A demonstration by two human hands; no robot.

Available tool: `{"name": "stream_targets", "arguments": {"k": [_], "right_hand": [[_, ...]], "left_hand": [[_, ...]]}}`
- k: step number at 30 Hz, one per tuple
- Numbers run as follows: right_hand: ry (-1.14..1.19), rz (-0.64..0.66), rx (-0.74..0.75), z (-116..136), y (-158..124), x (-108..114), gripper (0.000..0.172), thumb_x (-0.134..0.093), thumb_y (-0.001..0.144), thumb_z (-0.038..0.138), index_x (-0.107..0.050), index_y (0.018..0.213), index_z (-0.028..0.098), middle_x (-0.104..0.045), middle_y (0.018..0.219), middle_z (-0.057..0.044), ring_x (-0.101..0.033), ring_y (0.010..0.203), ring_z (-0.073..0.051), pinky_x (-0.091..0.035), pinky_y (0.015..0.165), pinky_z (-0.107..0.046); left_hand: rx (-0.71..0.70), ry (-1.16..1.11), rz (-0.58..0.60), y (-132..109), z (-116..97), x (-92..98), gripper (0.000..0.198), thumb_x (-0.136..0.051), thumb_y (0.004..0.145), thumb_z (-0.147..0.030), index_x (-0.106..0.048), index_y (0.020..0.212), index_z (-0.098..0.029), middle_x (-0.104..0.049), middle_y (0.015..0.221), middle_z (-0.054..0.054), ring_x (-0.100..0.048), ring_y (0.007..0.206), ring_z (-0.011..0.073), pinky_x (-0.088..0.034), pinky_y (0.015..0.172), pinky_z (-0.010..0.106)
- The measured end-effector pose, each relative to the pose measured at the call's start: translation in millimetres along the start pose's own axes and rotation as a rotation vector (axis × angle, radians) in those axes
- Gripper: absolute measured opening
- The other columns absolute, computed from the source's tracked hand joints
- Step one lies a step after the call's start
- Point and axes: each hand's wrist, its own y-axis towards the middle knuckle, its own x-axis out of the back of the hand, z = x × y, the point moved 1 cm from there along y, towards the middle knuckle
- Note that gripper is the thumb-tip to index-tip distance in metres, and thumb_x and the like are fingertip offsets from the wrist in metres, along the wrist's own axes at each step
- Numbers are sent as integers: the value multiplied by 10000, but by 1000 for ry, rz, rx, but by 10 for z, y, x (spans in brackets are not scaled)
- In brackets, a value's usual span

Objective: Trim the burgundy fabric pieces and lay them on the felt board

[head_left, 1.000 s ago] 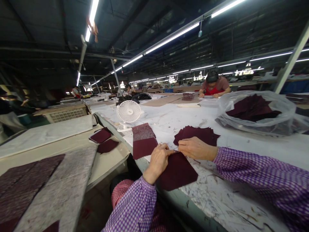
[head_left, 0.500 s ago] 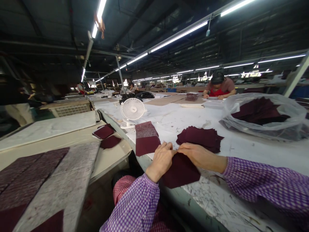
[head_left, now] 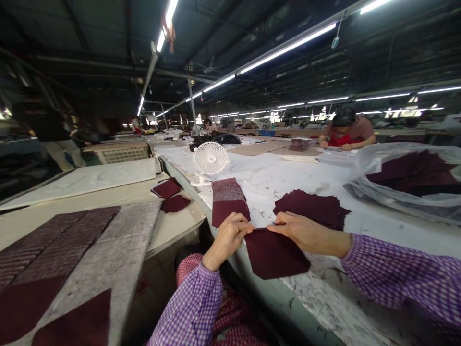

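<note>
A dark maroon fabric piece (head_left: 276, 255) with angled lower corners lies at the table's near edge, overhanging it a little. My left hand (head_left: 230, 235) pinches its upper left corner between thumb and fingers. Along the top edge, my right hand (head_left: 298, 229) grips the same piece farther right, the edge looking folded there. Just beyond my left hand sits a stack of maroon pieces (head_left: 230, 211) with a speckled upper band. A fanned pile of plain maroon pieces (head_left: 317, 206) lies behind my right hand.
A white fan (head_left: 210, 158) stands on the white-covered table (head_left: 259, 175). At right is a clear plastic bag (head_left: 378, 202) of maroon pieces. Left, a lower board (head_left: 133, 226) carries rows of speckled fabric (head_left: 68, 240). A person (head_left: 347, 132) works across the table.
My left hand has slid left along the fabric's top edge, so the hands are farther apart. The view has turned slightly left.
</note>
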Motion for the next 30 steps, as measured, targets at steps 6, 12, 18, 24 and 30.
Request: {"name": "stream_targets", "arguments": {"k": [6,12,18,24,30], "right_hand": [[-163,125,-16,87,143,103,666,-434,719,-33,-491,1312,264,-516,848,-82,-481,726,-180,-383,678,-287],[-250,150,31,140,295,139,589,-456,777,40,-491,1315,278,-549,747,-67,-467,566,-134,-331,564,-250],[-322,101,25,254,406,147,588,-414,835,58,-424,1348,345,-580,863,-83,-469,513,-102,-278,504,-240],[43,72,-119,0,365,65,441,-532,858,262,-470,1294,249,-581,914,-56,-556,782,-180,-388,667,-268],[568,237,-175,-382,359,166,187,-520,818,319,-593,828,148,-600,734,-20,-527,658,-143,-389,613,-253]], "left_hand": [[44,-97,-3,-7,43,5,202,-533,868,-284,-723,867,-214,-631,851,39,-544,834,155,-450,769,283],[29,-149,0,-44,92,99,169,-555,853,-246,-710,816,-191,-659,901,36,-567,858,150,-451,809,283],[108,-273,-143,-119,172,144,202,-511,876,-257,-684,839,-160,-663,961,70,-598,896,163,-466,843,300],[128,58,-121,-142,329,240,309,-647,774,-384,-658,1022,-199,-642,1034,64,-540,1001,210,-425,909,365],[95,105,86,-64,424,372,263,-665,763,-344,-676,989,-211,-638,1076,47,-550,1006,198,-418,927,347]]}}
